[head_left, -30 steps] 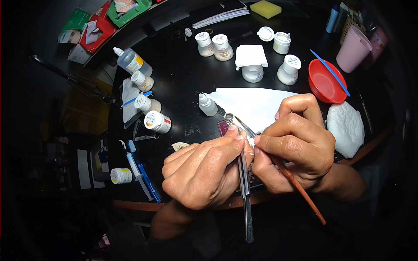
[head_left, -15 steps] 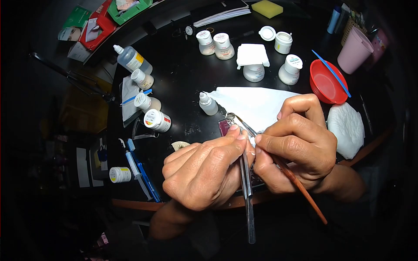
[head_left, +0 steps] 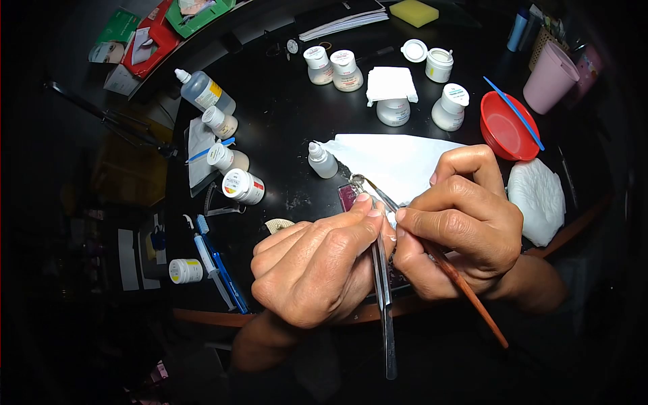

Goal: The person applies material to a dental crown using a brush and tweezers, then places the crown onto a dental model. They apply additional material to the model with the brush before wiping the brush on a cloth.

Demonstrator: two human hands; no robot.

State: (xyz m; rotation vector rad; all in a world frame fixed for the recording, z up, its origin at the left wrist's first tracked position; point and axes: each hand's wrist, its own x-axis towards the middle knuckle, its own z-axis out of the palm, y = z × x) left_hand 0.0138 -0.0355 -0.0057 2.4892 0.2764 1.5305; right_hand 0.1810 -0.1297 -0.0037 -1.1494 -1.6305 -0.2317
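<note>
Surface (head_left: 277,121): black; I see a bottle (head_left: 322,163) ahead of the left hand (head_left: 314,270), white paper (head_left: 388,158) and a red bowl (head_left: 494,128) beyond the right hand (head_left: 466,226).
Room (head_left: 74,317): dark on my feed.
Left: fingers closed on tweezers (head_left: 385,304).
Right: pinching a brush (head_left: 466,290).
Piece (head_left: 356,181): at the tweezers' tip, ahead of both hands; I can't tell whether the brush touches it.

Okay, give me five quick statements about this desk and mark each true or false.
1. The right hand holds a wooden-handled brush. True.
2. The left hand holds nothing. False: it grips metal tweezers.
3. A blue stick rests across the red bowl. True.
4. The yellow sponge sits inside that bowl. False: it lies farther back, outside the bowl.
5. A white pad rests on top of a jar. True.
</note>
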